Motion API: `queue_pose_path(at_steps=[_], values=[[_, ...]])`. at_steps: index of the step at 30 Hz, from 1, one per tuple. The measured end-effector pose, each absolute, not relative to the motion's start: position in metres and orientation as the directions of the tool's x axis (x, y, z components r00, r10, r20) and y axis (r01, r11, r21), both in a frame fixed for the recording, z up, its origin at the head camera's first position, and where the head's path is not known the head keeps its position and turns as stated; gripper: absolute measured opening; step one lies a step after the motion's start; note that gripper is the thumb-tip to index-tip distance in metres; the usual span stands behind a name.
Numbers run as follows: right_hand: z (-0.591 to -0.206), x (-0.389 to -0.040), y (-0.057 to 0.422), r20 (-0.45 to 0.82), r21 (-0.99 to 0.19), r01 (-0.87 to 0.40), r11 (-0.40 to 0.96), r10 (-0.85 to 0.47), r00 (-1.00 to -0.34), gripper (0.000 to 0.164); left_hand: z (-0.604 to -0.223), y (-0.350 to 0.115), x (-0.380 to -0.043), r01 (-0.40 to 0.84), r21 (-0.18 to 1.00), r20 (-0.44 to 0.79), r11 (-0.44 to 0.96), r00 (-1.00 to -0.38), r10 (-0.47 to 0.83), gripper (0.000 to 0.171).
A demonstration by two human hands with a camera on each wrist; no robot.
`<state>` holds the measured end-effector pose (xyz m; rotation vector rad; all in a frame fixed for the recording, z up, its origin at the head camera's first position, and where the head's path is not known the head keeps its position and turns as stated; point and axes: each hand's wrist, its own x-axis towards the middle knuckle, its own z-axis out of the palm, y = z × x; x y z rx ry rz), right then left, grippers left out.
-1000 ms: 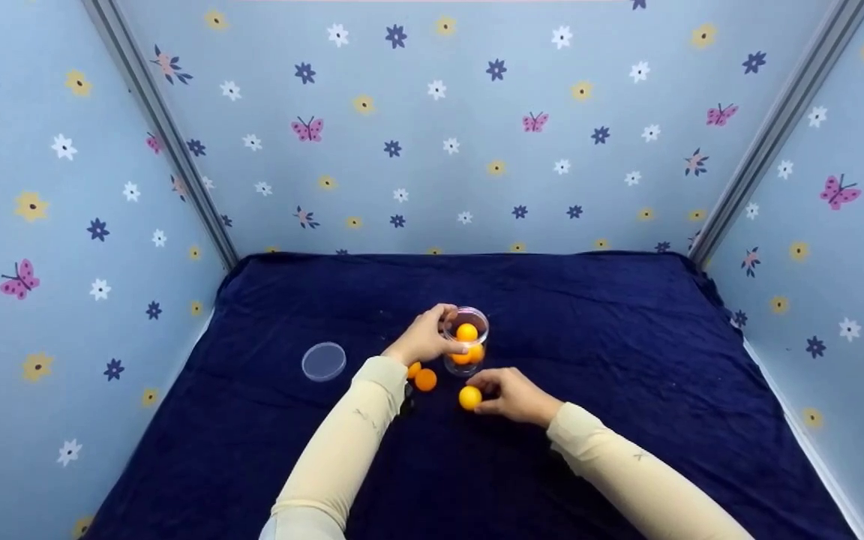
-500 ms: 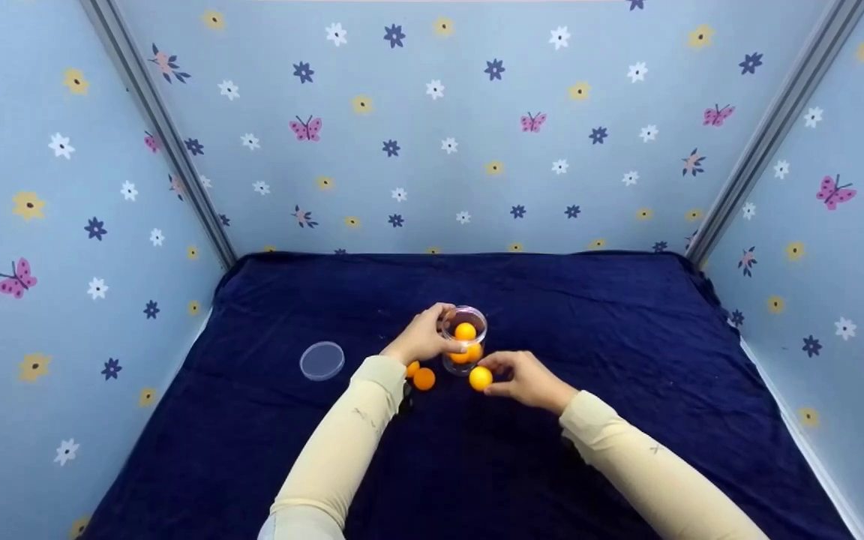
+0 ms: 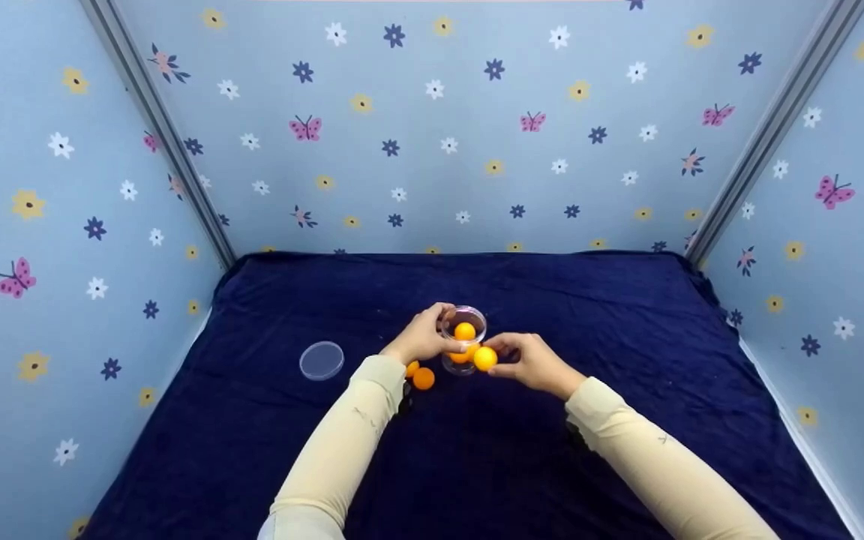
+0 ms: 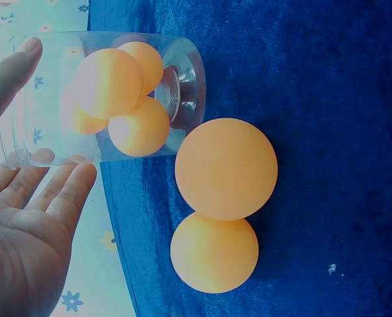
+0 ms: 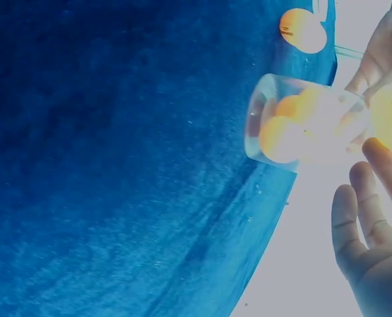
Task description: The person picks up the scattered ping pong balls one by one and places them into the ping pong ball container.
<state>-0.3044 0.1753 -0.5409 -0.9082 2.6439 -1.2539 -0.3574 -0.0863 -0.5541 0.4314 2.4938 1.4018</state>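
Observation:
My left hand (image 3: 423,335) grips a clear plastic jar (image 4: 182,56) near its rim, thumb on one side and fingers on the other. Several orange ping-pong balls (image 4: 111,82) lie inside the jar, whose mouth is uncovered. Another ping-pong ball (image 3: 485,358) is pinched between the thumb and fingertips of my right hand (image 3: 538,365), right beside the jar and below its rim in the head view. Two loose balls, a nearer one (image 3: 424,379) and one partly covered by the left wrist (image 3: 412,369), rest on the cloth.
A round clear lid (image 3: 322,361) lies flat to the left of the jar. Dark blue cloth (image 3: 589,300) covers the table, with flower-patterned walls (image 3: 432,150) on three sides. Something small and black (image 3: 406,400) shows beside the left sleeve.
My right hand has lifted its ball away from the person and slightly rightward, up to the jar's side. The left hand and jar have stayed practically in place.

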Motion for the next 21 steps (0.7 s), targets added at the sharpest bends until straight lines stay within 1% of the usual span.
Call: queue_pose_path(at_steps=[6,9,14,21], values=[[-0.532,-0.312,0.174,0.205,-0.734,-0.485,0.475,-0.526,-0.825,0.034,-0.554,-0.087,-0.357,0.141,0.865,-0.060,0.482,-0.923,0.380,0.084],[-0.527,-0.314,0.172,0.206,-0.739,-0.475,0.477,-0.512,-0.834,0.035,-0.555,-0.088,-0.357,0.151,0.869,-0.050,0.472,-0.920,0.388,0.084],[-0.522,-0.318,0.169,0.203,-0.742,-0.457,0.490,-0.486,-0.850,0.036,-0.556,-0.088,-0.358,0.145,0.858,-0.066,0.493,-0.920,0.385,0.086],[-0.521,-0.325,0.162,0.239,-0.737,-0.464,0.491,-0.453,-0.859,0.036,-0.556,-0.087,-0.357,0.146,0.857,-0.068,0.495,-0.919,0.388,0.088]])
